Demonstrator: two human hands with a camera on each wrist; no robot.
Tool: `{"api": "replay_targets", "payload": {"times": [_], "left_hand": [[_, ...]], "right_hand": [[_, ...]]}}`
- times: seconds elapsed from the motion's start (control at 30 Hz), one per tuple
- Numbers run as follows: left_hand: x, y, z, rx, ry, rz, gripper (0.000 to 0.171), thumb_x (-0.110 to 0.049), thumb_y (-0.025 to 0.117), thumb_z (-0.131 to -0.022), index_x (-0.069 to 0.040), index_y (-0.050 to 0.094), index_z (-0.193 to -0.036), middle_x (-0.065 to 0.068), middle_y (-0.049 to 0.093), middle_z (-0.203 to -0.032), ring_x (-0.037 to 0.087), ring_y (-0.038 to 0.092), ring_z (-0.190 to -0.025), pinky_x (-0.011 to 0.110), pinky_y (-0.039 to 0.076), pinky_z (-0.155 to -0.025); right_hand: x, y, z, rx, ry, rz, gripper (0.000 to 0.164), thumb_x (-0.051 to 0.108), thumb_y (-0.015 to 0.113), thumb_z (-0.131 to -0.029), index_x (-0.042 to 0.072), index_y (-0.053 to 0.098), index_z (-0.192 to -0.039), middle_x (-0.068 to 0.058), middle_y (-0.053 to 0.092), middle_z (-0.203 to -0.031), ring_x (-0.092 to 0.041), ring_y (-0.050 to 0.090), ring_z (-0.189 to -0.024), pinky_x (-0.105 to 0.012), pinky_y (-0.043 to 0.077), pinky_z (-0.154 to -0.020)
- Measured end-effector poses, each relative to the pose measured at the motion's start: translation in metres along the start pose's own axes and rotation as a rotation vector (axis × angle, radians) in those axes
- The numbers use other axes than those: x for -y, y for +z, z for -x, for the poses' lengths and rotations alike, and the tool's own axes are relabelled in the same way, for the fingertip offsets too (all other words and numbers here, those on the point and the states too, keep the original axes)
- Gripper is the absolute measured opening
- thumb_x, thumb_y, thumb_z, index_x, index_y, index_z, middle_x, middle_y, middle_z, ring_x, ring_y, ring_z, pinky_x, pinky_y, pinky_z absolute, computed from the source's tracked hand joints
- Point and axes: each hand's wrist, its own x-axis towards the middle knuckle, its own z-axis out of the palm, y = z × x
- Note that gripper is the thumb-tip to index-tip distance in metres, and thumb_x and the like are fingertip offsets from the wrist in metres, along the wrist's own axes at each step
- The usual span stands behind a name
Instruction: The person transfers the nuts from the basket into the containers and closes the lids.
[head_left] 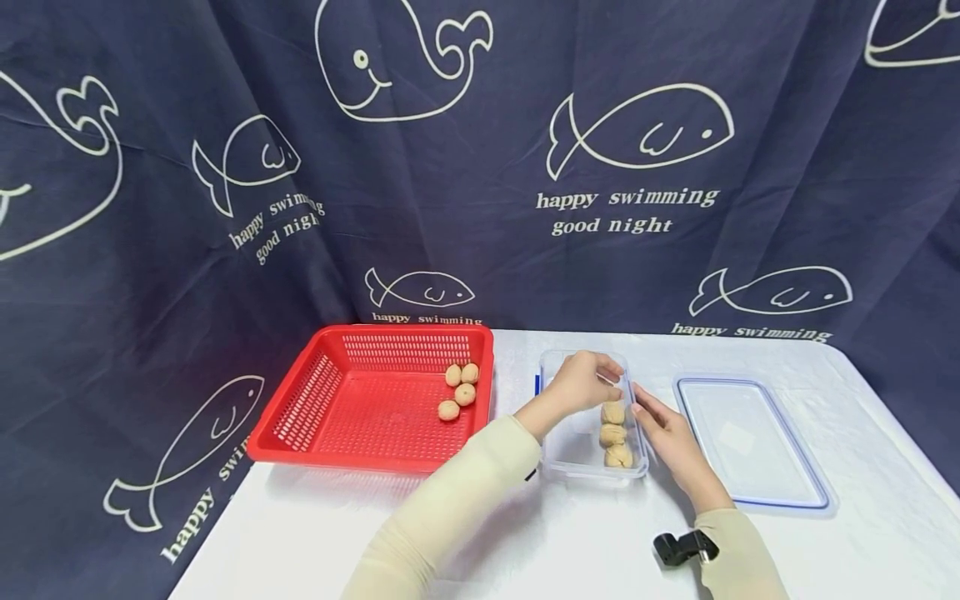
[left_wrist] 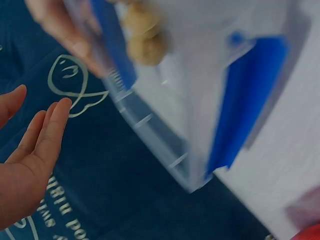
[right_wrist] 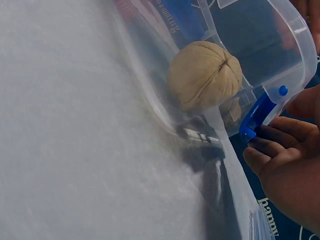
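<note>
A clear plastic box (head_left: 570, 450) with blue latches stands on the table. Along its right side lies a row of walnuts (head_left: 612, 434); one walnut (right_wrist: 205, 75) shows large through the box wall in the right wrist view. My left hand (head_left: 585, 383) is over the far part of the box, its fingertips above the row's far end. Its fingers look extended in the left wrist view, and no walnut shows between them. My right hand (head_left: 667, 433) touches the box's right side from outside, fingers beside a blue latch (right_wrist: 260, 115).
A red plastic basket (head_left: 352, 462) to the left holds several walnuts (head_left: 465, 394) at its right end. Flat on the table, right of the box, lies a clear lid (head_left: 750, 442) with a blue seal. A dark printed curtain (head_left: 480, 208) hangs behind the white table (head_left: 592, 542).
</note>
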Motion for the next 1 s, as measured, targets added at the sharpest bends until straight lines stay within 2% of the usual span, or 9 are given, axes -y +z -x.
{"api": "replay_targets", "payload": {"times": [0.2,0.43,0.6,0.73,1.0], "left_hand": [[-0.016,-0.032,0.000,-0.049,0.065,0.081,0.026,-0.007,0.076,-0.081,-0.004,0.071,-0.106,0.005,0.073,-0.098,0.008,0.069,-0.082,0.012,0.050,-0.065],[-0.014,-0.064,-0.002,-0.134,0.093,0.162,0.024,-0.006,0.076,-0.081,-0.004,0.072,-0.105,0.006,0.074,-0.095,0.007,0.068,-0.080,0.014,0.051,-0.068],[-0.004,-0.086,-0.001,-0.177,0.087,0.221,0.024,-0.005,0.075,-0.082,-0.003,0.072,-0.106,0.008,0.073,-0.095,0.009,0.069,-0.080,0.017,0.053,-0.070],[0.008,-0.104,0.002,-0.216,0.092,0.250,0.024,-0.005,0.075,-0.083,-0.001,0.071,-0.106,0.011,0.073,-0.097,0.013,0.070,-0.083,0.020,0.054,-0.072],[0.041,-0.138,0.010,-0.305,0.084,0.304,0.024,-0.006,0.074,-0.083,-0.001,0.070,-0.106,0.012,0.072,-0.101,0.018,0.069,-0.088,0.026,0.055,-0.077]], "right_hand": [[-0.001,0.001,0.000,-0.004,-0.003,-0.010,0.057,0.033,0.043,-0.103,0.001,0.031,-0.149,-0.021,0.031,-0.151,-0.040,0.028,-0.138,-0.052,0.024,-0.111],[-0.001,0.001,0.001,-0.014,0.006,0.000,0.057,0.033,0.043,-0.103,0.001,0.031,-0.148,-0.020,0.031,-0.151,-0.039,0.028,-0.139,-0.050,0.023,-0.111],[-0.001,0.003,0.002,-0.018,0.012,0.017,0.057,0.035,0.043,-0.103,0.002,0.032,-0.148,-0.020,0.032,-0.151,-0.039,0.029,-0.138,-0.046,0.024,-0.111],[-0.001,0.003,0.002,-0.013,0.012,0.010,0.057,0.035,0.043,-0.103,0.001,0.032,-0.148,-0.020,0.031,-0.151,-0.039,0.028,-0.139,-0.049,0.023,-0.111],[-0.001,0.001,0.000,-0.019,0.006,0.005,0.056,0.033,0.043,-0.103,0.002,0.031,-0.149,-0.022,0.030,-0.152,-0.041,0.026,-0.139,-0.053,0.022,-0.112]]}}
